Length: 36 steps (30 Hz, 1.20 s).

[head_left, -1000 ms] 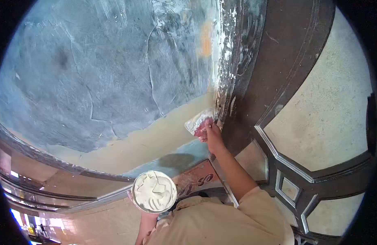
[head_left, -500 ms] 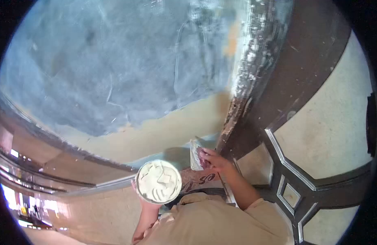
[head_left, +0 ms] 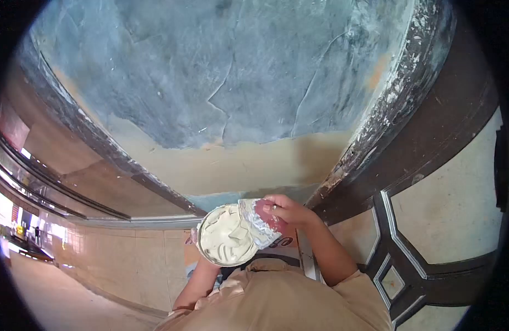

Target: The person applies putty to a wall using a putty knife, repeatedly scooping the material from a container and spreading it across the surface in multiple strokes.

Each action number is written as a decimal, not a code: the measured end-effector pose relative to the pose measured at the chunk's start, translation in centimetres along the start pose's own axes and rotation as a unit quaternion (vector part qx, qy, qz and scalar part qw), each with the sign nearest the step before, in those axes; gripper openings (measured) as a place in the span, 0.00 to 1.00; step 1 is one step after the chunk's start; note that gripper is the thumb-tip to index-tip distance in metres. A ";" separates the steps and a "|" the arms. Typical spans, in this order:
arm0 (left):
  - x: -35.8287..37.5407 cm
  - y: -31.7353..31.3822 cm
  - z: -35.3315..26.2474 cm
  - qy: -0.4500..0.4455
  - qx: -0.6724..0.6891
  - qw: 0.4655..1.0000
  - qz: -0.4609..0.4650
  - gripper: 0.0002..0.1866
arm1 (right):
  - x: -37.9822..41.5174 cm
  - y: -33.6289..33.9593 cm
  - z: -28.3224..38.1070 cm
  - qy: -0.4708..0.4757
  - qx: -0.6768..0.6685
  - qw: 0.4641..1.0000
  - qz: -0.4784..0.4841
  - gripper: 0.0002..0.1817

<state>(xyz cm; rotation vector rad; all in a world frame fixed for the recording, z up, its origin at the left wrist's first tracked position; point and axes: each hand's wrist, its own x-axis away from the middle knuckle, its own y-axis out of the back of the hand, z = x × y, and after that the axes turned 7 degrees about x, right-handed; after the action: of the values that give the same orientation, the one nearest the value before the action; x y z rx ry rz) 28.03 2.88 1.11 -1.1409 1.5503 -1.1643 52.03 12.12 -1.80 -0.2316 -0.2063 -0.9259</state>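
Note:
A round tub (head_left: 205, 256) filled with cream-coloured putty (head_left: 220, 236) is held up in front of my body. My left hand (head_left: 195, 236) is closed on its left side, with most of the fingers hidden behind it. My right hand (head_left: 287, 211) grips a reddish putty spreader (head_left: 272, 218), thumb on top, its wide blade smeared with white paste. The blade overlaps the right part of the tub's opening and the putty in it. Beyond both hands stands a wall panel with a grey-blue coat (head_left: 276, 83) above a beige band (head_left: 238, 168).
Dark wooden trim (head_left: 400, 127), chipped and spattered white, borders the panel on the right. Another worn edge (head_left: 119, 151) runs along the left. Pale panels with dark mouldings (head_left: 414, 259) stand at right. A printed board (head_left: 290, 251) lies below my right hand.
The spreader has moved left from beside the wall to over the tub's right edge. The view has turned left, so the wall panel appears further right.

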 end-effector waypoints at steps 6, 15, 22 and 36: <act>0.2 -0.8 0.1 0.015 -0.004 1.000 0.024 0.50 | -0.9 -1.2 1.5 0.023 0.039 0.998 -0.042 0.15; 0.5 -1.9 -1.3 0.019 -0.008 0.998 0.064 0.51 | 1.9 -2.5 6.1 0.256 0.161 0.904 -0.304 0.15; 1.5 -2.8 -4.7 0.014 -0.015 0.994 0.107 0.51 | 3.7 -5.4 8.6 0.411 0.441 0.759 -0.245 0.18; 4.0 -0.1 -13.8 -0.015 0.085 0.993 0.086 0.55 | 2.2 -15.7 20.1 0.315 0.596 0.728 -0.127 0.20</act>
<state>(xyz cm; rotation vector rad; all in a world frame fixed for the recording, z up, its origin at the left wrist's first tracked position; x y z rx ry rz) 13.94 1.57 3.41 -0.8913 1.4647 -1.1346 39.11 7.08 19.68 1.3407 -0.1649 -0.9230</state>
